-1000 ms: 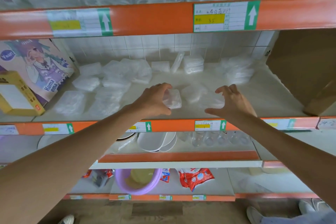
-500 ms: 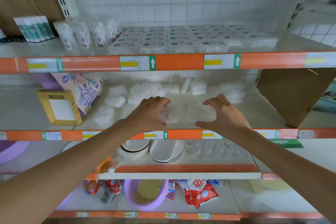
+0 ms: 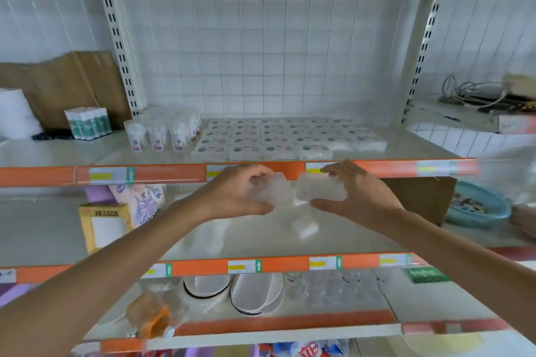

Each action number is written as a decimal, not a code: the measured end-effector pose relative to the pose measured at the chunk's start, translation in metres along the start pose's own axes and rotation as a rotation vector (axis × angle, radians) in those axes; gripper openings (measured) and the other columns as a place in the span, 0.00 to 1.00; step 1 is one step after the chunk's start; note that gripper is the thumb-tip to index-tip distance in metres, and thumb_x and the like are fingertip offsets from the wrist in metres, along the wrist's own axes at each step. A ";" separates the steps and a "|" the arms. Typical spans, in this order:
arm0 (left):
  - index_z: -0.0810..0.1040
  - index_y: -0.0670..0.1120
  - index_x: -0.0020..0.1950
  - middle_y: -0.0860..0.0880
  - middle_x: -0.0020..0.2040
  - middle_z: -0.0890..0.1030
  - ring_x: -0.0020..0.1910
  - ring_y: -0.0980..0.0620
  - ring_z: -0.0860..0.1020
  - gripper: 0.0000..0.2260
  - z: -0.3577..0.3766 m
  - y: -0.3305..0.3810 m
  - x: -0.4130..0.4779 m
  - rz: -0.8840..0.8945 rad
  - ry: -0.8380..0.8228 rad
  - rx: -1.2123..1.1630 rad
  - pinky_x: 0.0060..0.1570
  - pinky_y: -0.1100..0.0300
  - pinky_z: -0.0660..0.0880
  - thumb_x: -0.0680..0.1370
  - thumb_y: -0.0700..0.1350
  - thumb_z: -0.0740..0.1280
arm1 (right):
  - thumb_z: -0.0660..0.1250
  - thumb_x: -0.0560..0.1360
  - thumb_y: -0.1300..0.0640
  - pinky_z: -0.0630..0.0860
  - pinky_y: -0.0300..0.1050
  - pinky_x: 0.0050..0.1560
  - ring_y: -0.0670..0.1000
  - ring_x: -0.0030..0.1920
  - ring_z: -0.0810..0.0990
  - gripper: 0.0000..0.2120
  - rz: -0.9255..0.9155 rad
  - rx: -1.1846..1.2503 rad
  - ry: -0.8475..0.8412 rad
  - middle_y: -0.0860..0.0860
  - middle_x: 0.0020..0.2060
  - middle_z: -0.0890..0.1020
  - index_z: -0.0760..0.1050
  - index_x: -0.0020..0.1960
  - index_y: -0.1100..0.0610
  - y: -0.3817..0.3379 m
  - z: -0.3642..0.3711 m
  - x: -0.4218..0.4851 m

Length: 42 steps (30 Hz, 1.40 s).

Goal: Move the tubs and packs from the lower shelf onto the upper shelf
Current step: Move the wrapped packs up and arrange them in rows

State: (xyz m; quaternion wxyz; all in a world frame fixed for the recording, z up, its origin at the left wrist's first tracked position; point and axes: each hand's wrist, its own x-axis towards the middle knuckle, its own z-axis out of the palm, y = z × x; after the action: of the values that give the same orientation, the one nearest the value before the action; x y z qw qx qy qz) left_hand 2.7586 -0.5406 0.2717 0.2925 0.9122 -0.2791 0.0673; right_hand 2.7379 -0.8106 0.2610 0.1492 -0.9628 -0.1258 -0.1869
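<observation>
My left hand (image 3: pixel 232 194) grips a clear plastic pack (image 3: pixel 268 190), and my right hand (image 3: pixel 356 194) grips a second clear pack (image 3: pixel 320 189). Both packs are held side by side in the air, just below the orange front edge of the upper shelf (image 3: pixel 174 172). On the lower shelf (image 3: pixel 348 240) beneath them lies one small clear pack (image 3: pixel 304 229); other packs there are blurred or hidden by my arms. The upper shelf carries rows of flat wrapped tubs (image 3: pixel 275 139).
Small wrapped bottles (image 3: pixel 162 133) and a green-white pack (image 3: pixel 88 123) stand on the upper shelf's left. A yellow box (image 3: pixel 101 226) and a picture box (image 3: pixel 139 203) sit left on the lower shelf, a cardboard box (image 3: pixel 420 197) right. White plates (image 3: pixel 252 290) lie below.
Both hands closed on clear packs on the lower shelf and lifted them up to the upper shelf's front edge. The view tilted upward.
</observation>
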 end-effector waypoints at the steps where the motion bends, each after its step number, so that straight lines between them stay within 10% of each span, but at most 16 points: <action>1: 0.75 0.53 0.67 0.58 0.60 0.78 0.58 0.61 0.75 0.27 -0.006 0.003 0.005 0.002 0.004 0.008 0.54 0.75 0.67 0.70 0.49 0.78 | 0.73 0.67 0.34 0.74 0.46 0.56 0.49 0.60 0.76 0.33 -0.003 0.006 0.023 0.45 0.61 0.74 0.72 0.66 0.48 0.003 -0.007 0.008; 13: 0.71 0.54 0.73 0.56 0.69 0.74 0.67 0.59 0.71 0.30 -0.030 0.021 0.107 0.024 0.024 0.087 0.69 0.59 0.67 0.73 0.56 0.75 | 0.69 0.69 0.33 0.75 0.54 0.58 0.54 0.60 0.77 0.30 0.077 0.108 0.170 0.49 0.61 0.75 0.74 0.63 0.51 0.076 -0.024 0.114; 33: 0.70 0.56 0.71 0.57 0.62 0.74 0.63 0.58 0.71 0.33 0.037 0.019 0.247 -0.166 0.062 -0.087 0.58 0.61 0.66 0.68 0.53 0.79 | 0.62 0.73 0.32 0.65 0.52 0.65 0.55 0.66 0.73 0.35 0.074 -0.029 -0.048 0.52 0.69 0.69 0.65 0.72 0.53 0.181 0.008 0.210; 38: 0.70 0.58 0.70 0.58 0.64 0.75 0.65 0.59 0.72 0.34 0.037 0.016 0.251 -0.138 0.047 -0.088 0.66 0.56 0.68 0.67 0.55 0.79 | 0.59 0.79 0.40 0.74 0.32 0.41 0.43 0.43 0.79 0.16 0.047 0.352 0.221 0.50 0.50 0.79 0.77 0.52 0.51 0.168 -0.008 0.201; 42: 0.69 0.56 0.71 0.57 0.66 0.76 0.66 0.59 0.72 0.35 0.032 0.018 0.251 -0.068 0.069 -0.067 0.67 0.57 0.67 0.67 0.53 0.80 | 0.64 0.77 0.40 0.76 0.42 0.36 0.49 0.38 0.81 0.14 0.150 0.569 0.025 0.48 0.41 0.82 0.78 0.50 0.51 0.144 -0.020 0.197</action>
State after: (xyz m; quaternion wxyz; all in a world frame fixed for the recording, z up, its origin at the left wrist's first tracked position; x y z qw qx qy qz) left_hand 2.9572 -0.6890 0.3263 0.3346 0.9079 -0.2396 0.0793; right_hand 2.9511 -0.9138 0.3222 0.4281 -0.8865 -0.0997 -0.1442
